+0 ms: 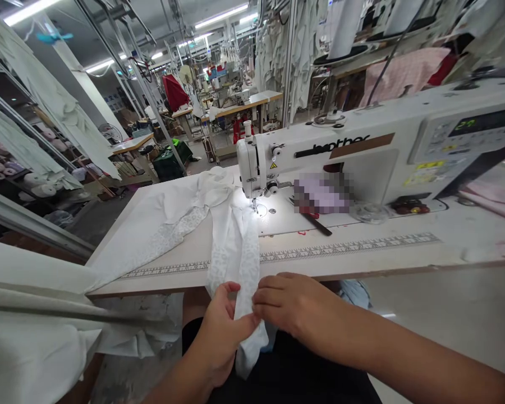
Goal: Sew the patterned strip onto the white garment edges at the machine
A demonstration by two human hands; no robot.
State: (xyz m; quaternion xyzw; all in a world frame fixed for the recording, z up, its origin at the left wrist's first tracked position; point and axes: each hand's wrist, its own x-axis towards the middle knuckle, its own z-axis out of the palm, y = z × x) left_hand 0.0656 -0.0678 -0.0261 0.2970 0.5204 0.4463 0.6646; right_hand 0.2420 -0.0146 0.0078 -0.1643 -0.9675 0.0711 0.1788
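**Q:** Fabric position?

**A:** Your white patterned fabric (235,252) lies across the table (286,235) and hangs over its front edge. Its far part reaches the needle (255,206) of the Brother sewing machine (252,168).

**Q:** Grip?

**A:** Your left hand (221,331) is closed on it. Your right hand (294,303) touches it; can't tell if closed. A measuring scale (349,247) runs along the table's front.
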